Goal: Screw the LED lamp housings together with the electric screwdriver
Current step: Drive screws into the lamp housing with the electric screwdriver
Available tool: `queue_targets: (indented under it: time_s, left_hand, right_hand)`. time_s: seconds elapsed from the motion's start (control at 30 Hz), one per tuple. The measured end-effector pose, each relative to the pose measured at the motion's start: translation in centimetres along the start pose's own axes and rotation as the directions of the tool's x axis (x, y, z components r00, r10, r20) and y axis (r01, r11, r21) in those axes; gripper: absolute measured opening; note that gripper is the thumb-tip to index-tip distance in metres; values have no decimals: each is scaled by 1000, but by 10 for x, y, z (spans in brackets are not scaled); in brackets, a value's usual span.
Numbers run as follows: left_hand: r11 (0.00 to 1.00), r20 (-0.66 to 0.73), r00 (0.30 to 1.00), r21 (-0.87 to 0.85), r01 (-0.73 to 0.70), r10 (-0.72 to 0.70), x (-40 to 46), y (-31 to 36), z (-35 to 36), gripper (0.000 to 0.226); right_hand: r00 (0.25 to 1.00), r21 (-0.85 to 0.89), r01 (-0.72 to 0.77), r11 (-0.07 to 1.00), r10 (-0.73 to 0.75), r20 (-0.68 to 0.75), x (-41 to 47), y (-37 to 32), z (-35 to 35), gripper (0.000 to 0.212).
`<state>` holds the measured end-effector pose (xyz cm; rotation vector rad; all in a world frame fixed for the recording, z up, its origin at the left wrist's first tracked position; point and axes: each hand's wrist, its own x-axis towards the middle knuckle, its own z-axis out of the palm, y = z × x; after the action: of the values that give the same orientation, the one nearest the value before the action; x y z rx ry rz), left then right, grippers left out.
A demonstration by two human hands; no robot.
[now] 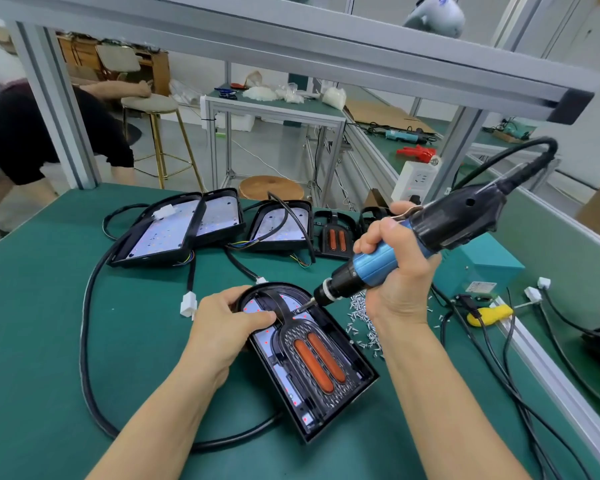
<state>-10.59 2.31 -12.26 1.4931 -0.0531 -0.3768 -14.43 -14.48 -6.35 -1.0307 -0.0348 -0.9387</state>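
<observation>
On the green bench (42, 306), the left hand (227, 322) grips the lamp housing (305, 362) by its rounded end. The right hand (395, 271) is wrapped around the electric screwdriver (406, 244), bit touching the housing.

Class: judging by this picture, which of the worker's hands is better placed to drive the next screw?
Right. The right hand grips the electric screwdriver, its bit at the lamp housing; the left hand steadies it.

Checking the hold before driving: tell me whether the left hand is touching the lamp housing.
Touching. The head view shows the left hand gripping the lamp housing's rounded end, thumb pressed on its inner bracket.
</observation>
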Motion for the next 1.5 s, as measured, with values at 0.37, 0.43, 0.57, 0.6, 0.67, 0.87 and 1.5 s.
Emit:
queue_targets:
  time_s: [0.37, 0.43, 0.57, 0.6, 0.67, 0.87, 1.5]
  left_hand:
    - [999, 4, 999, -13, 49, -49, 4, -7, -3, 29]
    - [998, 1, 998, -5, 61, -61, 6, -8, -3, 28]
    - [994, -1, 994, -7, 107, -107, 7, -10, -5, 26]
    - [993, -1, 993, -11, 116, -116, 6, -10, -5, 25]
    - [992, -6, 992, -13, 127, -127, 6, -10, -5, 24]
    - [989, -19, 989, -25, 146, -146, 7, -10, -5, 22]
    - [406, 270, 830, 771, -490, 488, -14, 26, 36, 13]
  right_hand:
    - [989, -13, -16, 1000, 18, 147, 0, 5, 1, 27]
    - [982, -1, -9, 1000, 9, 189, -1, 6, 2, 24]
    - [975, 16, -44, 999, 39, 220, -1, 12, 3, 14]
    - [975, 20, -56, 998, 51, 216, -1, 13, 3, 14]
    - [977, 12, -56, 998, 52, 208, -2, 14, 1, 14]
    - [998, 27, -43, 999, 41, 42, 0, 9, -1, 20]
    - [954, 214, 51, 975, 16, -298, -5, -72, -64, 9]
